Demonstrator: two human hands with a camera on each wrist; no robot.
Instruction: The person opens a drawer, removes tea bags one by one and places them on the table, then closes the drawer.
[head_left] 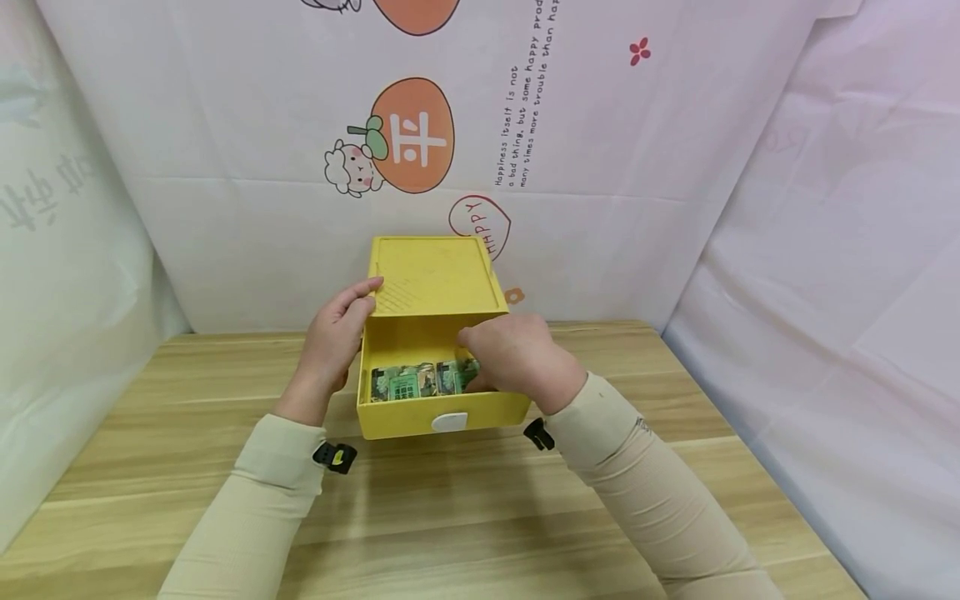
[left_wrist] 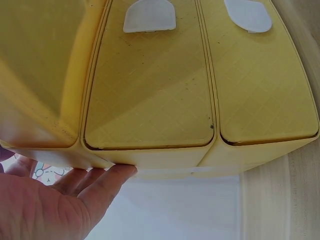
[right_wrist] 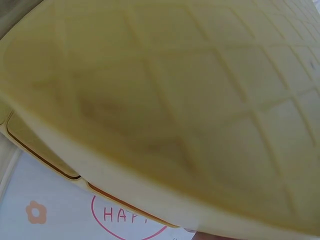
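A yellow drawer cabinet (head_left: 438, 271) stands on the table against the back sheet, its top drawer (head_left: 405, 423) pulled out toward me. Inside that drawer lie green printed packets (head_left: 403, 382). My right hand (head_left: 525, 358) reaches in from the right and pinches a green packet (head_left: 467, 367) near the drawer's right side; part of it is hidden by the hand. My left hand (head_left: 333, 337) rests against the cabinet's left side. In the left wrist view its fingers (left_wrist: 112, 182) lie fairly straight on the side wall. The right wrist view shows mostly the drawer front (right_wrist: 200, 100).
Two lower drawers, a middle one (left_wrist: 150, 85) and a bottom one (left_wrist: 265, 80), are closed and have white pull tabs. The wooden table (head_left: 435, 517) extends in front. White printed sheets (head_left: 600, 142) hang behind and at both sides.
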